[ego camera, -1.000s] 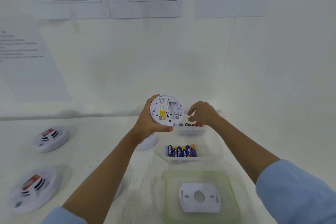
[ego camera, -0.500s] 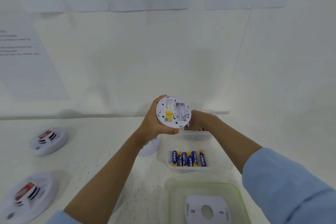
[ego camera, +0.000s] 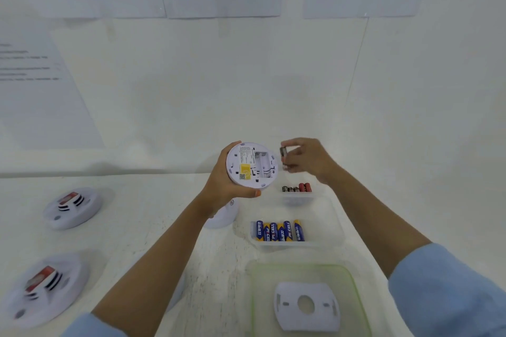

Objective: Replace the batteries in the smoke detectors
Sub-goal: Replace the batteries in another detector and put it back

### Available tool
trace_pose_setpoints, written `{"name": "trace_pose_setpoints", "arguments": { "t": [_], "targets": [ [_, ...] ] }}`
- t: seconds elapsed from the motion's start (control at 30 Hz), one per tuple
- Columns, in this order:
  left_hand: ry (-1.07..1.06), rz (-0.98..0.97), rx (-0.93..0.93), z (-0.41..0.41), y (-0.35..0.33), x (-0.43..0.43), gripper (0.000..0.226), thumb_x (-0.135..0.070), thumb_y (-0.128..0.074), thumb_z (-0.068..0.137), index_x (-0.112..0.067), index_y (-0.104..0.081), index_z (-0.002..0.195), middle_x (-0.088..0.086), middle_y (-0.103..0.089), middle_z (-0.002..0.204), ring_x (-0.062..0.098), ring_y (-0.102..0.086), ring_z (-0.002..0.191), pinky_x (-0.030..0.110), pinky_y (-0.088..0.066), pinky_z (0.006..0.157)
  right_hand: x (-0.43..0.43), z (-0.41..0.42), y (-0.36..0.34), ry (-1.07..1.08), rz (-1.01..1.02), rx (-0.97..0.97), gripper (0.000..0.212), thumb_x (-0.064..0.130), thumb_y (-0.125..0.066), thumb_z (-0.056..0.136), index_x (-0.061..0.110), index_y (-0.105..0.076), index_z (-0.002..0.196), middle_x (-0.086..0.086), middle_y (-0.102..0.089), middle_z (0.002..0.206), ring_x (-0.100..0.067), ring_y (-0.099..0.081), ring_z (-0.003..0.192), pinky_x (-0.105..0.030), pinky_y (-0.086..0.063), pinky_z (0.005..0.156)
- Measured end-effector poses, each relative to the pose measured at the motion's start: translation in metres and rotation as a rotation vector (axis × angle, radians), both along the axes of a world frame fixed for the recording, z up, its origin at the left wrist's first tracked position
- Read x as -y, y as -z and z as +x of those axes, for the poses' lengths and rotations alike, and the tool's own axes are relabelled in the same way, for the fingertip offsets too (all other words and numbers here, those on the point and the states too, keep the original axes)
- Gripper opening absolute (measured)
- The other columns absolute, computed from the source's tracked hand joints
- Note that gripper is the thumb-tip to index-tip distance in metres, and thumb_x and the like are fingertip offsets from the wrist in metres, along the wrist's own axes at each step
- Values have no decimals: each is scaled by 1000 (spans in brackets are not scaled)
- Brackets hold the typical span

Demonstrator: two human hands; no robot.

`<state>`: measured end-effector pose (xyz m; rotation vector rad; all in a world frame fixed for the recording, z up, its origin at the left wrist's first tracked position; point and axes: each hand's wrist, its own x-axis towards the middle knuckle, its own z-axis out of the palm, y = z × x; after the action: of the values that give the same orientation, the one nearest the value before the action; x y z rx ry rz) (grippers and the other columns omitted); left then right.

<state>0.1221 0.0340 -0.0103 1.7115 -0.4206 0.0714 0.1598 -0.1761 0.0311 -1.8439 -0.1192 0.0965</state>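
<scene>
My left hand point(ego camera: 223, 178) grips a white round smoke detector point(ego camera: 250, 165) with its back facing me; its battery bay looks empty. Just right of the detector, my right hand point(ego camera: 306, 157) pinches a dark battery point(ego camera: 283, 157) held upright. Below the right hand, a clear tray point(ego camera: 315, 195) holds several black and red batteries point(ego camera: 297, 188). A nearer clear tray point(ego camera: 328, 241) holds several blue and yellow batteries point(ego camera: 279, 231).
Two more smoke detectors point(ego camera: 72, 206) point(ego camera: 41, 287) lie on the white table at left, and another white one point(ego camera: 223, 215) sits under my left wrist. A green-rimmed container point(ego camera: 353, 282) near me holds a white mounting plate point(ego camera: 306, 306). Papers hang on the wall.
My right hand has lifted out of the far tray holding a dark battery and now sits beside the detector. The left hand kept the detector up.
</scene>
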Motion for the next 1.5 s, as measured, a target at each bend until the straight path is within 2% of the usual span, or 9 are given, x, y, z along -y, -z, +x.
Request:
{"name": "trace_pose_setpoints", "arguments": {
  "t": [0.13,0.33,0.5,0.67,0.8,0.93,1.03,1.23,1.5],
  "targets": [
    [7,-22,-6,-6,0,5,102,-2,-80,45,-19,-33,134,-8,-48,125,0,-50,112,13,-49,81,2,-32,-33,-23,51,58,34,-7,-69,75,3,-56,104,-13,-65,71,-15,-64,54,-25,-58,60],
    [43,-28,14,-18,-6,20,96,-4,-81,45,-29,-35,126,-9,-49,122,3,-53,109,21,-52,84,-20,-67,-36,-3,-442,300,17,8,-74,75,1,-72,90,-8,-69,77,-2,-58,55,-5,-43,52],
    [67,-43,22,-26,-10,25,94,-4,-79,46,-29,-35,125,-9,-50,120,9,-54,109,22,-52,85,-25,-84,-40,-40,-571,346,20,14,-70,80,3,-72,97,-16,-71,96,-24,-65,79,-29,-52,66],
    [93,-59,3,-32,-12,25,94,-2,-79,47,-29,-35,125,-6,-50,121,9,-53,110,20,-52,81,-15,-87,-40,-213,-731,356,27,9,-67,82,3,-67,109,-20,-64,107,-30,-60,95,-38,-49,86],
    [126,-66,-10,-35,-13,26,91,0,-79,47,-30,-37,123,-6,-50,121,9,-54,109,22,-53,81,-5,-81,-34,-204,-659,428,30,16,-75,75,9,-70,104,-4,-56,103,-9,-51,84,-23,-39,78],
    [143,-83,-31,-36,-14,26,90,0,-78,48,-29,-38,124,-6,-51,121,11,-54,110,25,-53,83,-1,-77,-33,-162,-547,434,29,20,-79,70,14,-72,98,-4,-52,125,-13,-47,113,-21,-37,89],
    [154,-82,-24,-36,-15,26,91,1,-78,48,-27,-38,125,-4,-51,122,10,-54,110,24,-53,83,-2,-76,-33,-201,-409,350,28,10,-80,67,11,-70,93,-4,-61,111,-15,-59,96,-14,-50,73],
    [150,-58,-11,-33,-15,26,89,0,-78,48,-28,-39,123,-5,-50,122,11,-53,111,22,-53,81,-1,-65,-26,-167,-302,304,28,3,-83,61,13,-69,84,2,-63,98,-26,-63,83,-41,-56,74],
    [122,-57,-44,-20,-9,17,93,2,-78,48,-29,-36,126,-7,-50,123,6,-53,111,22,-53,80,-2,-45,-12,-149,-29,200,16,2,-67,80,12,-69,93,-2,-67,95,-14,-64,86,-28,-54,77]
  ]
}}
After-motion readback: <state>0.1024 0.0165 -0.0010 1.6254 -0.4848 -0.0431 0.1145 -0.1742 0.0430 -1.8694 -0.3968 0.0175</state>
